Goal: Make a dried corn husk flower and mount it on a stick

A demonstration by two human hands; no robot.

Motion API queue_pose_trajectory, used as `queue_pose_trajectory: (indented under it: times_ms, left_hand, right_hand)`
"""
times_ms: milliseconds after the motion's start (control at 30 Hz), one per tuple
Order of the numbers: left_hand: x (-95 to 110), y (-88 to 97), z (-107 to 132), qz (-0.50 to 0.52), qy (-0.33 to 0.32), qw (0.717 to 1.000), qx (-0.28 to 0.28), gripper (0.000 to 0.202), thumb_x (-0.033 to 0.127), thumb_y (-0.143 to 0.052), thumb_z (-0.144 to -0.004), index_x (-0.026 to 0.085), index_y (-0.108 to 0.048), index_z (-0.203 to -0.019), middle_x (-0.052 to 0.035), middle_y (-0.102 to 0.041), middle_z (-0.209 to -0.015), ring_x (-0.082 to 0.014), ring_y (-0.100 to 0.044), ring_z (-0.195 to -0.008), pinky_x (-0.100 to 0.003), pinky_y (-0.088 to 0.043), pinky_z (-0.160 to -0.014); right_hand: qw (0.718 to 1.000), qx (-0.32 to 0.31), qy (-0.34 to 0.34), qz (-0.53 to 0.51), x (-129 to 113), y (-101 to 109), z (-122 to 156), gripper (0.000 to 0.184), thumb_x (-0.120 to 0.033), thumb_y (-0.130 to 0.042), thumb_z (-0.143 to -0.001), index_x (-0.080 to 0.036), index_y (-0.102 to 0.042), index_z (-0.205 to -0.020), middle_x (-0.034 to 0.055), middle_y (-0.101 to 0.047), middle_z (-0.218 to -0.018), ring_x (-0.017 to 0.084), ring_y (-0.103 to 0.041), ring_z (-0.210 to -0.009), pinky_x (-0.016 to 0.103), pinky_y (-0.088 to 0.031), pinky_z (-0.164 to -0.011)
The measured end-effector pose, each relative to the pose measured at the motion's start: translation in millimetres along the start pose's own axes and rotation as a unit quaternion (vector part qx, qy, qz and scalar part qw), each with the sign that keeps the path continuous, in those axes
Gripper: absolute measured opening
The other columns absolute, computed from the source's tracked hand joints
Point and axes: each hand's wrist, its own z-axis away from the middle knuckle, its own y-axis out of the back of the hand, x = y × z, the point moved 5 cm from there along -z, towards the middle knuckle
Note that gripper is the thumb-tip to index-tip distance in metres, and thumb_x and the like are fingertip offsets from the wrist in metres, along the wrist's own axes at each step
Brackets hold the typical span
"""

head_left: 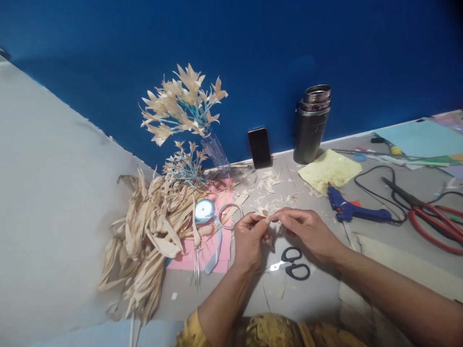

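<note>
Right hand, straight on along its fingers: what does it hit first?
Most likely the left hand: its fingertips lie just ahead of those of the right hand, by a small pale piece. Whether the fingertips touch is hard to tell here.

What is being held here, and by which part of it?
A pale husk piece, pinched, seemingly at its near edge, in the left grip. The right grip closes in beside it; whether it holds anything is unclear.

Blue wall [253, 53] behind grey surface [311, 296]
</note>
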Motion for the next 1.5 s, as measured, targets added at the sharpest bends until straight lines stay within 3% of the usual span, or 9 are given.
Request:
queue_pose_trajectory:
  times_ms: [133, 300, 500, 967, 1300, 1500]
  left_hand:
    - [-2.6, -2.8, -1.0, 0.053, 0.043, 0.998, -0.017, 0.039, 0.032, -0.089, -0.060, 0.018, -0.052, -0.063, 0.0065, -0.051, -0.043, -0.0066, -0.043, -0.037, -0.018, -0.036, -0.040]
    - [0.3, -0.5, -1.7, 0.030, 0.008, 0.999, -0.029, 0.039, 0.033, -0.090, -0.059, 0.016, -0.056, -0.066, 0.0046, -0.058, -0.055, -0.0054, -0.046, -0.039, -0.019, -0.039, -0.040]
    - [1.4, 4.4, -3.7, -0.023, -0.026, 0.999, -0.040, 0.038, 0.032, -0.090, -0.064, 0.015, -0.056, -0.062, 0.0058, -0.055, -0.057, -0.0058, -0.050, -0.042, -0.019, -0.041, -0.041]
    - [7.7, -2.6, -2.5, 0.012, 0.048, 0.989, -0.138, 0.051, 0.034, -0.096, -0.052, 0.017, -0.049, -0.066, 0.0055, -0.055, -0.061, -0.0065, -0.050, -0.046, -0.019, -0.046, -0.039]
    - [2.2, -2.9, -0.1, -0.008, 0.074, 0.986, -0.152, 0.051, 0.026, -0.094, -0.052, 0.020, -0.047, -0.073, 0.0074, -0.058, -0.057, -0.0096, -0.055, -0.043, -0.021, -0.050, -0.040]
    - [8.0, -4.0, 0.6, -0.021, 0.065, 0.986, -0.155, 0.053, 0.028, -0.095, -0.048, 0.019, -0.047, -0.069, 0.0074, -0.055, -0.059, -0.0090, -0.053, -0.048, -0.021, -0.045, -0.046]
  right_hand:
    - [1.000, -0.010, 0.002, 0.000, -0.2, -0.3, 0.8, 0.036, -0.047, -0.060, -0.094, -0.018, -0.081, -0.093, 0.0041, -0.075, -0.085, 0.018, -0.064, -0.075, 0.028, -0.048, -0.070]
    - [0.999, -0.025, 0.038, 0.020, -3.0, -0.6, -0.5, 0.036, -0.046, -0.059, -0.095, -0.019, -0.082, -0.095, 0.0061, -0.076, -0.090, 0.021, -0.067, -0.087, 0.030, -0.049, -0.079]
    - [0.997, -0.035, 0.070, 0.023, -3.0, -0.7, 0.0, 0.036, -0.046, -0.058, -0.097, -0.020, -0.083, -0.095, 0.0085, -0.076, -0.093, 0.024, -0.067, -0.091, 0.033, -0.049, -0.082]
    - [0.991, -0.088, 0.095, 0.024, -4.1, -8.0, 4.4, 0.041, -0.048, -0.056, -0.099, -0.019, -0.080, -0.082, 0.0086, -0.073, -0.093, 0.024, -0.066, -0.094, 0.033, -0.048, -0.085]
    - [0.983, -0.160, 0.090, 0.024, -8.5, -17.9, 10.9, 0.045, -0.045, -0.049, -0.103, -0.016, -0.072, -0.077, 0.0052, -0.063, -0.087, 0.018, -0.059, -0.083, 0.028, -0.044, -0.075]
    - [0.977, -0.194, 0.087, 0.031, -5.2, -21.3, 11.3, 0.046, -0.058, -0.056, -0.096, -0.017, -0.072, -0.085, 0.0033, -0.057, -0.087, 0.018, -0.053, -0.081, 0.029, -0.040, -0.072]
